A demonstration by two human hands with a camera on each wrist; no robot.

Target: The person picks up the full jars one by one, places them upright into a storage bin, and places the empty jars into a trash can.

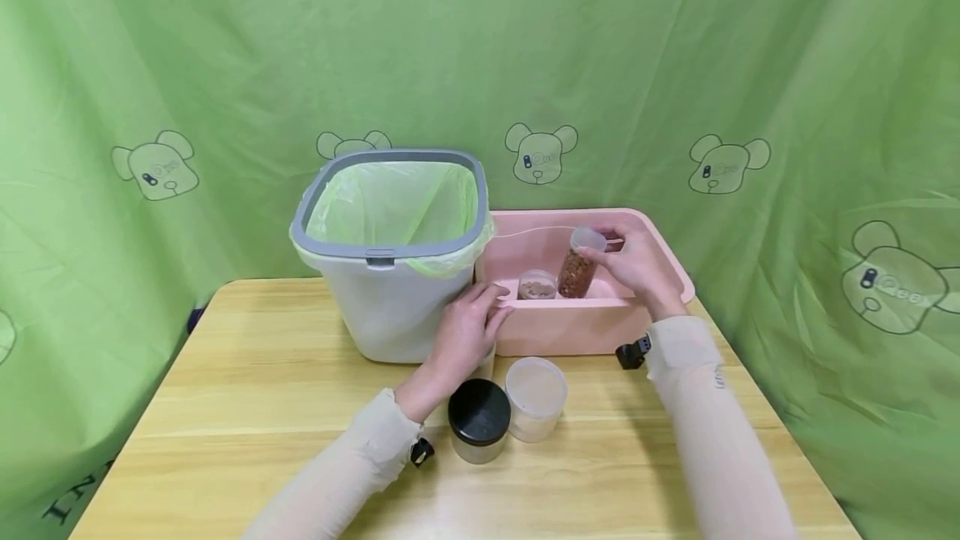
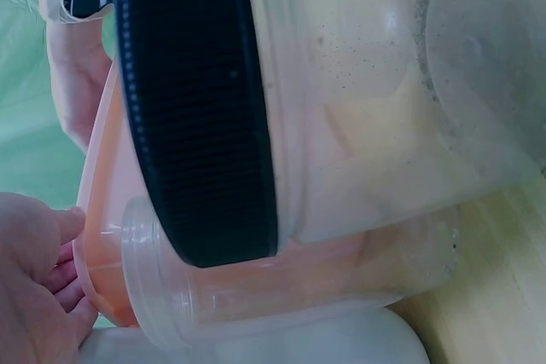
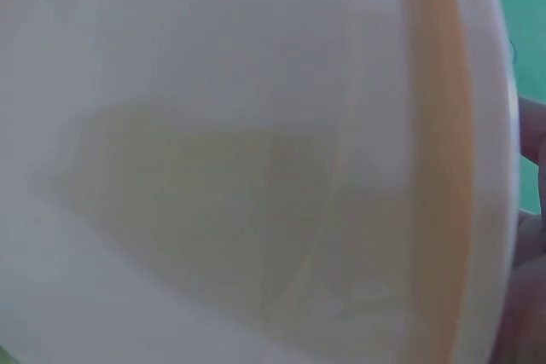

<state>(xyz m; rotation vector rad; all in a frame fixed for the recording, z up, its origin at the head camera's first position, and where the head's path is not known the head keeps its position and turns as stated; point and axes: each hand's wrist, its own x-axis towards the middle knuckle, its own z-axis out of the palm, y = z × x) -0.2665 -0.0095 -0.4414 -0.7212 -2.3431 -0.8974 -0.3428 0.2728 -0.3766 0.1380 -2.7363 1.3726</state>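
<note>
In the head view my right hand (image 1: 630, 261) holds a clear jar (image 1: 579, 269) of reddish-brown flakes by its pale lid. The jar leans inside the pink bin (image 1: 573, 325). Beside it in the bin sits another clear jar (image 1: 537, 286) with light-brown contents. My left hand (image 1: 467, 327) grips the bin's front left rim; the left wrist view has its thumb and fingers (image 2: 64, 283) at that rim. The right wrist view is mostly filled by the bin's wall (image 3: 256, 168), with part of the right hand (image 3: 529, 270) at the edge.
A grey-white trash can (image 1: 390, 307), lined with a light-green bag (image 1: 450, 261), stands left of the bin. In front are a black-lidded jar (image 1: 480, 415) and a pale-lidded clear jar (image 1: 536, 398). Another jar (image 1: 486, 367) shows partly behind the left wrist. Green cloth (image 1: 480, 48) surrounds the wooden table (image 1: 247, 373).
</note>
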